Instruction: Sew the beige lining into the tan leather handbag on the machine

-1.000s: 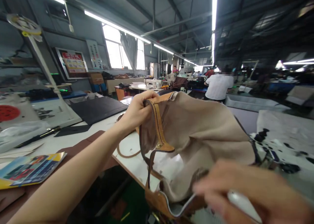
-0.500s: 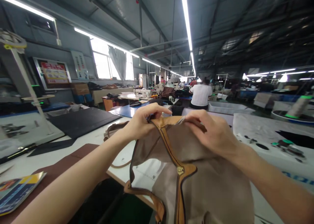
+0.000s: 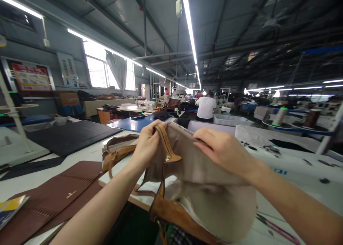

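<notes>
Both hands grip the beige bag (image 3: 203, 180) by its top edge, left hand (image 3: 147, 145) at ten o'clock pinching the tan zipper strip (image 3: 166, 145), right hand (image 3: 225, 152) at two o'clock; checking the opening seems in hand, needing a steady spread.

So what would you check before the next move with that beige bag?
1. Left hand grips the bag at the tan zipper trim: ok.
2. Right hand pinches the bag's top edge: ok.
3. Bag held clear above the table: ok.
4. Zipper fully closed: cannot tell, folds hide it.
5. Brown leather piece lies apart from the bag: ok.
6. Person in the white shirt is far from the hands: ok.
</notes>
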{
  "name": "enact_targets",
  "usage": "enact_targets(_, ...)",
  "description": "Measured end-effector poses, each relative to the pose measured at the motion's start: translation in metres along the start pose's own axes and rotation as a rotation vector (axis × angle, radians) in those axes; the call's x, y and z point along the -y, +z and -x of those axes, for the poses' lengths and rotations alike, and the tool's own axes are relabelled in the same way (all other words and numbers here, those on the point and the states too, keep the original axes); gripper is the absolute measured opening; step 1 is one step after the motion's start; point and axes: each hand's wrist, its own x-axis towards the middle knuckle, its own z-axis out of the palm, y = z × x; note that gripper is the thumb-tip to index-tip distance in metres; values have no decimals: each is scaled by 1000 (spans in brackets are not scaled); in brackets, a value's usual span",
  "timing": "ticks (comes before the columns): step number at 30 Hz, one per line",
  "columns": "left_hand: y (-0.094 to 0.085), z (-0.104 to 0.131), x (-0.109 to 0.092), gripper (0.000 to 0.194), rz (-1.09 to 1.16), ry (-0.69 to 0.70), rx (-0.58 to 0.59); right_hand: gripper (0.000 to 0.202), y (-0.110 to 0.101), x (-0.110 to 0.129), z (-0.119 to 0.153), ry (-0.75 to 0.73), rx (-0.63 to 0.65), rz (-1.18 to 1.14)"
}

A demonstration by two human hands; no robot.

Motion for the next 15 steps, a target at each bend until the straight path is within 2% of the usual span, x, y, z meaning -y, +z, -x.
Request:
enact_targets(3,-8,1,1,44,172,-165,-66,23,-4,3,-3,69,102,89)
enact_targets(5,-17,-1,-1,41,141,-118,-148,35,-3,8,-8,95,158,24)
enact_targets(6,-22,-5,-3,37,81,-39,-186,40,-1,12,-11,93,174,-59)
enact_targets(8,-32,-22,-15,28,-134,227,-248,47,3,24,-18,83,158,-279)
enact_targets(10,-37,-51,-32,24,-385,551,-268,49,11,40,-26,141,29,-521)
enact_targets(11,-36,-70,-40,23,-483,688,-260,50,16,48,-29,217,-61,-639)
enact_targets(13,-24,-109,-48,23,-611,825,-138,52,33,61,-29,454,-212,-852)
enact_targets(15,1,-137,-32,21,-699,783,155,54,59,66,-16,717,-269,-923)
